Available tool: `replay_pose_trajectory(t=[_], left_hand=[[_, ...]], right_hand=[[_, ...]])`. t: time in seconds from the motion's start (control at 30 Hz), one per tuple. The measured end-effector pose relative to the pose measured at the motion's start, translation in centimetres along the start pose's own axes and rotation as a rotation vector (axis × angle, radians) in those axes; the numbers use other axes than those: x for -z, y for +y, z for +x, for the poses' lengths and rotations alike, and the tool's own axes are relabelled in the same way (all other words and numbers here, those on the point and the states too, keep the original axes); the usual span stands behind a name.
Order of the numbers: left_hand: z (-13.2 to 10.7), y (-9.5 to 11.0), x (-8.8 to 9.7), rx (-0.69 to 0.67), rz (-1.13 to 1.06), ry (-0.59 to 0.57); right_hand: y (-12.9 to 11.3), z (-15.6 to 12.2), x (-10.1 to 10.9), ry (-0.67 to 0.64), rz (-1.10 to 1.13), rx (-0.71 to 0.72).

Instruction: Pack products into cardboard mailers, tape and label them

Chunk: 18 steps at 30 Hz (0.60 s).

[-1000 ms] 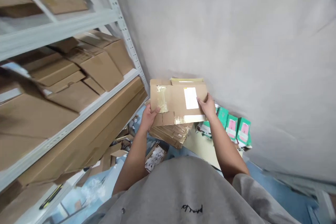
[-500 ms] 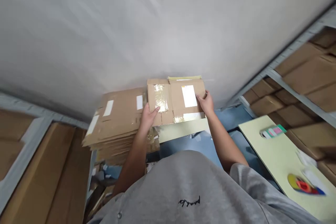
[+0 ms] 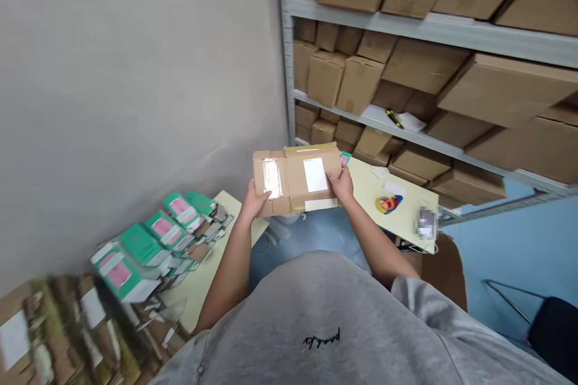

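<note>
Both my hands hold a flat brown cardboard mailer box [image 3: 295, 180] by its near corners. My left hand [image 3: 257, 201] grips the left end, beside a strip of shiny clear tape. My right hand [image 3: 341, 184] grips the right side, just below a white label on the box top. A yellow tape strip runs along the far edge. Below left, several green-and-pink small boxes [image 3: 153, 237] lie piled on a pale yellow tabletop [image 3: 388, 192], apart from both hands. The underside of the mailer is hidden.
Grey metal shelving [image 3: 433, 30] packed with brown cartons stands ahead right, with a yellow-and-black utility knife [image 3: 394, 118] on one shelf. A grey wall [image 3: 135, 102] rises left. A stack of flattened cardboard [image 3: 67, 331] sits lower left. A black chair [image 3: 555, 331] stands lower right.
My view has swung round, so the shelving moved from the left side to the right and the wall to the left. Both hands still hold the mailer box.
</note>
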<state>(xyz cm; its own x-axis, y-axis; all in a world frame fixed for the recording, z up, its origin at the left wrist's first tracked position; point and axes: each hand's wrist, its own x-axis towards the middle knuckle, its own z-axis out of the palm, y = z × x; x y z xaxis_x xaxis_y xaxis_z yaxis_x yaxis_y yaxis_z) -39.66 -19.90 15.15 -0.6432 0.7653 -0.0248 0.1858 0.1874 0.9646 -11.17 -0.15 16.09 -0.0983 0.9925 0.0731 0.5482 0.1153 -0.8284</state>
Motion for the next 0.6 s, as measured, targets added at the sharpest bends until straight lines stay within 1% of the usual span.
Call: replay_pose_trajectory(t=[0.07,0.13,0.2,0.27,0.33,0.43,0.53,0.6], left_hand=[[2.1,0.5,-5.5,0.030,-0.009,-0.031],[3.6,1.0,-10.6,0.042,-0.047,-0.062],[4.8,1.4,-15.0,0.037,-0.087,-0.102],[5.6,1.8,-18.8,0.020,-0.092,-0.138],[6.4,2.0,-21.9,-0.011,-0.066,-0.174],[7.6,2.0,-25.5,-0.051,-0.077,-0.245],[9.3,1.4,-28.4,-0.034,-0.134,-0.344],[10.7,0.9,-30.0,-0.012,-0.184,-0.405]], right_hand=[[3.3,1.9,2.6,0.065,0.026,-0.036],[6.3,3.4,4.7,0.117,0.079,-0.079],[8.9,4.5,6.3,0.165,0.158,-0.113],[11.0,5.4,7.5,0.214,0.238,-0.146],[12.9,6.2,8.6,0.257,0.299,-0.197],[15.1,7.3,9.9,0.307,0.335,-0.295],[16.8,8.5,11.0,0.351,0.319,-0.359],[17.3,9.4,11.5,0.385,0.316,-0.396]])
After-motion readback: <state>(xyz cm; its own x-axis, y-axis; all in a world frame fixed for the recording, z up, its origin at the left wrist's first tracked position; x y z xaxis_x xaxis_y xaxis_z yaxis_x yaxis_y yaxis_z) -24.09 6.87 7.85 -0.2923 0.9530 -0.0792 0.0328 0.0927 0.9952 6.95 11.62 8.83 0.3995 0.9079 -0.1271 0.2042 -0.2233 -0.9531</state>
